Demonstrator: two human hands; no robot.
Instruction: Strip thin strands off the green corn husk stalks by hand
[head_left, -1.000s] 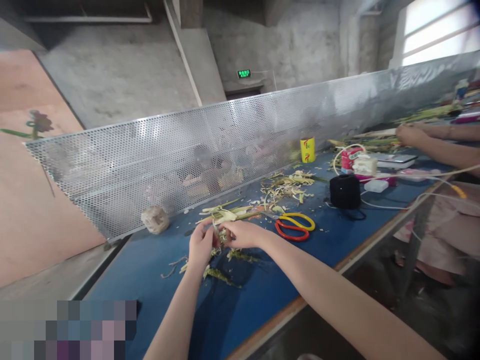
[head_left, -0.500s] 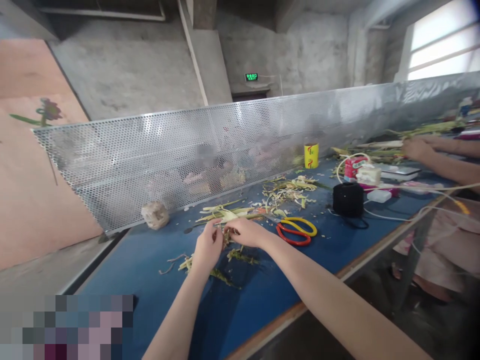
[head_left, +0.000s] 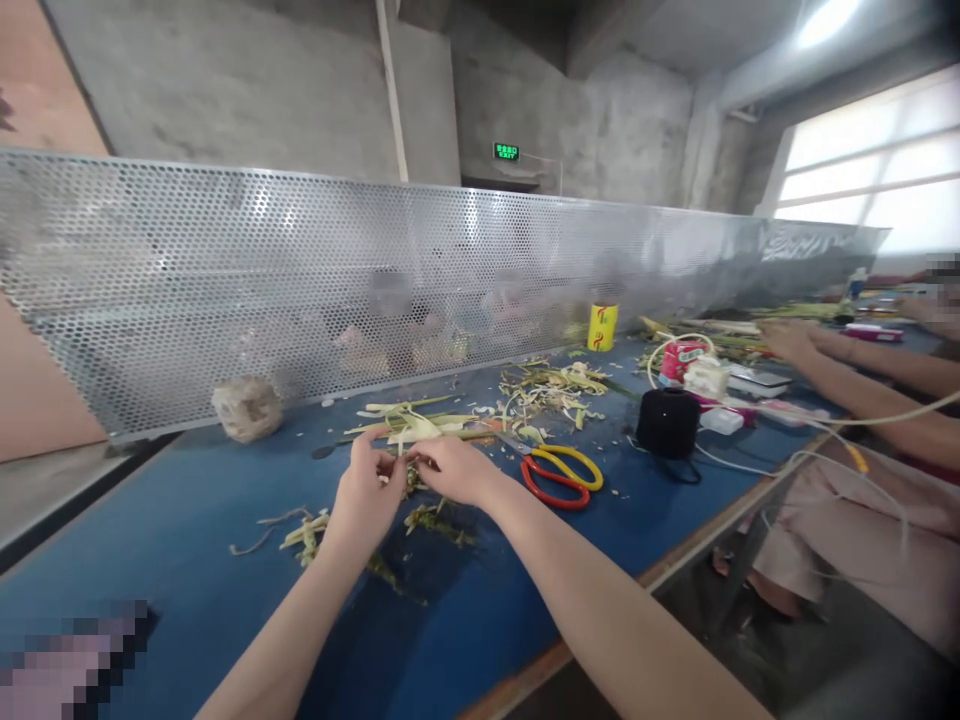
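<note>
My left hand [head_left: 369, 492] and my right hand [head_left: 456, 468] meet fingertip to fingertip above the blue table, each closed in a pinch. Between them is a narrow pale plant strip [head_left: 400, 442], its ends partly hidden by my fingers. Just below my fingers hangs or lies a small clump of dry plant bits [head_left: 411, 482]; I cannot tell whether it is held. Flat pale-green leaves [head_left: 427, 428] lie right behind my hands. Scissors [head_left: 556, 498] with one red and one yellow handle rest right of my right hand. Under my wrists lie green plant sprigs [head_left: 436, 522].
A perforated metal screen [head_left: 315, 270] runs along the table's back. Plant scraps [head_left: 562, 385], a yellow can [head_left: 602, 327], a black thread spool [head_left: 667, 424] and a white cable [head_left: 742, 463] lie to the right. A plastic-wrapped lump [head_left: 247, 408] sits left. A co-worker's hands [head_left: 787, 340] handle stalks.
The view has swung to the right, so the table things sit farther left. My hands stay pinched together over the same spot, with only slight finger movement.
</note>
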